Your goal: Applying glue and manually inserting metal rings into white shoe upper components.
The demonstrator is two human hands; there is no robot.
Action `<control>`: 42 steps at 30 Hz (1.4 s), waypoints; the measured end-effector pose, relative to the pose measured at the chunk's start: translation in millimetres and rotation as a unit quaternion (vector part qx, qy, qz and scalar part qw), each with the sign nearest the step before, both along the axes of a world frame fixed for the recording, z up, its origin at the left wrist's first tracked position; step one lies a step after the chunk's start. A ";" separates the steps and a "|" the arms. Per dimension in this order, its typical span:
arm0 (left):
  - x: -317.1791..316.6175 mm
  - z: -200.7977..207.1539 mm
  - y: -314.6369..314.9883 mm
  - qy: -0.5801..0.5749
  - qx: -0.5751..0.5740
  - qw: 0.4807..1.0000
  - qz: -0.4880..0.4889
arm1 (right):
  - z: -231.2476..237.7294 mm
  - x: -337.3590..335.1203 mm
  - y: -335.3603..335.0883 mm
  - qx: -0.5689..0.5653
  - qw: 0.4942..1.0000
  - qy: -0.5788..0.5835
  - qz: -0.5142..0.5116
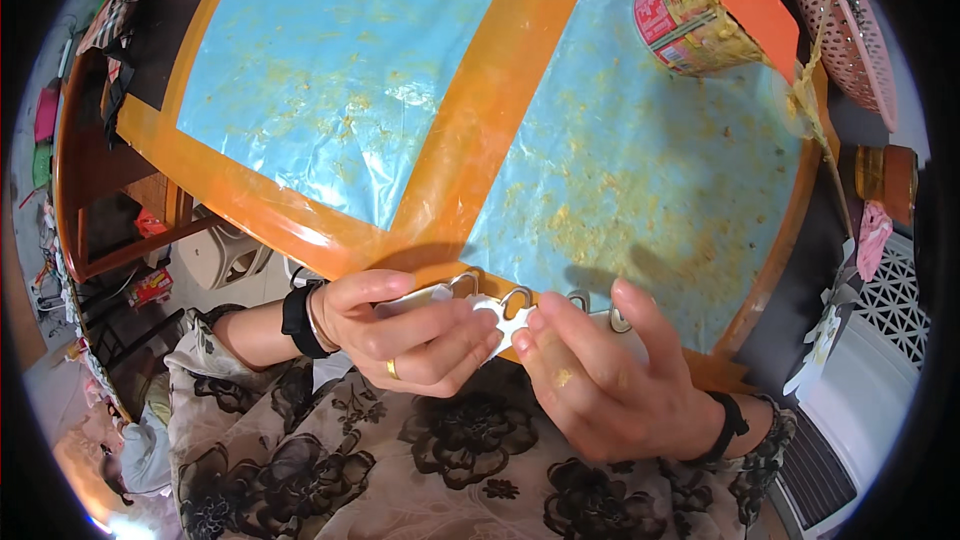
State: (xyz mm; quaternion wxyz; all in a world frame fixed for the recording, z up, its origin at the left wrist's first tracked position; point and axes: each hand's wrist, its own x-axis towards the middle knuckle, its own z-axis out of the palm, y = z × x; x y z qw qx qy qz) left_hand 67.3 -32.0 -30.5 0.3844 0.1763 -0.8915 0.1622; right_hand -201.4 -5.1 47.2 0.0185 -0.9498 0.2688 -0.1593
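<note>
We pinch a white hook strip [507,328] between both hands at the table's [455,140] near edge.

Along that edge, from left to right: our left hand [415,335] closes thumb and fingers on the strip, its middle shows between our hands, and our right hand [610,380] pinches it farther along. The metal hooks [517,298] point toward the table, probably because gripping from our side leaves them uncovered; our fingers hide whether it is all one piece.

From the wearer's head, a wide fisheye view looks steeply down at close range on the left hand [412,334] and right hand [612,376], facing out across the table [455,140], whose edges bow.
</note>
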 end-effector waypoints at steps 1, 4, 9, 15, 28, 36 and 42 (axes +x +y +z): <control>0.1 0.0 0.9 -0.004 0.003 1.000 0.002 | -1.0 -1.2 -1.2 -0.001 1.000 0.003 0.008; -2.7 1.5 3.6 0.010 0.043 0.999 0.000 | -0.7 -3.0 -1.0 0.017 1.000 0.002 0.006; -9.2 8.0 13.3 0.034 0.100 0.994 0.027 | 3.3 -3.3 -3.0 0.023 1.000 0.008 0.005; -7.4 7.9 9.1 0.043 0.132 0.990 0.005 | -4.7 0.4 -4.8 0.022 0.999 -0.037 -0.020; -3.4 24.6 10.6 0.082 0.196 0.977 0.019 | 4.8 -5.0 -37.0 0.126 0.981 -0.120 -0.084; -0.7 50.3 8.9 0.125 0.181 0.975 0.033 | 18.8 15.6 -29.6 0.215 0.961 -0.160 -0.060; -7.7 63.6 -3.4 0.098 0.039 0.994 0.018 | 8.7 8.4 -28.0 0.642 0.683 -0.349 -0.023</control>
